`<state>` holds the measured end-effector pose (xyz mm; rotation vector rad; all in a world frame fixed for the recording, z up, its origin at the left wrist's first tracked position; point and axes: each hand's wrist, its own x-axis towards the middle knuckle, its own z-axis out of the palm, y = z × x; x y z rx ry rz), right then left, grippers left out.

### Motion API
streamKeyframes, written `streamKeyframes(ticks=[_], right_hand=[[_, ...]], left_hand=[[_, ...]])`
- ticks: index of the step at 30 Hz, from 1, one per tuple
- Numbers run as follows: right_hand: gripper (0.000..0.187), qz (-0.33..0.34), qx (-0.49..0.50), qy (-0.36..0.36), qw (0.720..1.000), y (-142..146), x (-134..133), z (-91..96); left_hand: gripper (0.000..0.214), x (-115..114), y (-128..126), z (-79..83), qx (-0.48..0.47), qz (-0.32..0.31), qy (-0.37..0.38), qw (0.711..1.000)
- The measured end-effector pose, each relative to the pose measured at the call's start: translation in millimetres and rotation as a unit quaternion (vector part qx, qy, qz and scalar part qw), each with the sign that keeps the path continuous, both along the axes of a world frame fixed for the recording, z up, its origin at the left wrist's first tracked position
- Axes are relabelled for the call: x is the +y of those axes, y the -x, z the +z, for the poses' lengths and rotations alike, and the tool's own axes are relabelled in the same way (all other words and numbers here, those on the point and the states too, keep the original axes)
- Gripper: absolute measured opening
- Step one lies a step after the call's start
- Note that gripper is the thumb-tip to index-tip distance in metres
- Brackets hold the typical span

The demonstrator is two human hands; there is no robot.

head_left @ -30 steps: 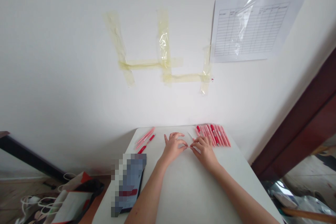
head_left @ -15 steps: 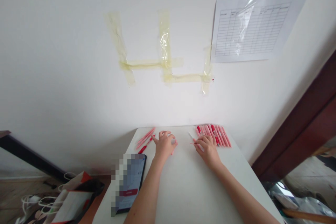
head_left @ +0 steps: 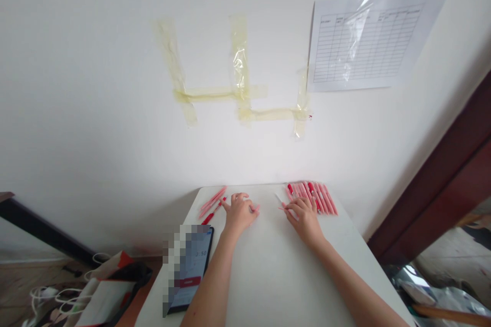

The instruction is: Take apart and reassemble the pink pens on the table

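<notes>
My left hand (head_left: pixel 240 212) is over the table with curled fingers. Thumb and fingertips pinch a small pink pen part, mostly covered by the hand. Across from it, my right hand (head_left: pixel 305 217) is closed around a slim pen piece (head_left: pixel 279 197), whose whitish end sticks out toward the wall. A thin pink bit also shows at its fingertips. Right beside this hand lies a row of pink and red pens (head_left: pixel 324 199), partly hidden by the fingers. Left of my left hand lie a few pink pens (head_left: pixel 212 202) and a red pen (head_left: pixel 209 218).
A phone (head_left: pixel 192 271) with a timer lies at the left edge of the white table (head_left: pixel 284 276). The wall (head_left: pixel 115 112) behind carries yellowish tape and a printed sheet (head_left: pixel 368 41). Bags and cables (head_left: pixel 92 291) are on the floor at left.
My left hand has turned slightly; the pink part that stuck out below its thumb is now mostly hidden, and a greyish bit shows there. My right hand has hardly moved.
</notes>
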<state>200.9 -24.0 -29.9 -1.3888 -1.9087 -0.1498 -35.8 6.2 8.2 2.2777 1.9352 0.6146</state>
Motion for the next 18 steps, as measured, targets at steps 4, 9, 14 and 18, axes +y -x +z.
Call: streamKeyframes(ticks=[4,9,14,18], right_hand=[[0.017,-0.005,-0.002,0.006,1.000,0.1,0.1,-0.7],[0.012,-0.003,0.005,0.015,1.000,0.1,2.0,-3.4],[0.010,-0.007,0.005,0.020,1.000,0.9,2.4,-4.4],[0.010,-0.005,0.001,0.021,1.000,0.8,1.8,-3.6]], left_hand=[[0.005,-0.2,-0.8,0.2,-0.006,-0.024,0.001,1.000],[0.009,0.9,-0.5,-0.5,-0.009,-0.038,0.017,0.999],[0.018,2.2,1.9,-2.7,-0.005,-0.044,0.025,0.999],[0.014,2.7,2.8,-3.7,-0.008,-0.045,0.020,0.999]])
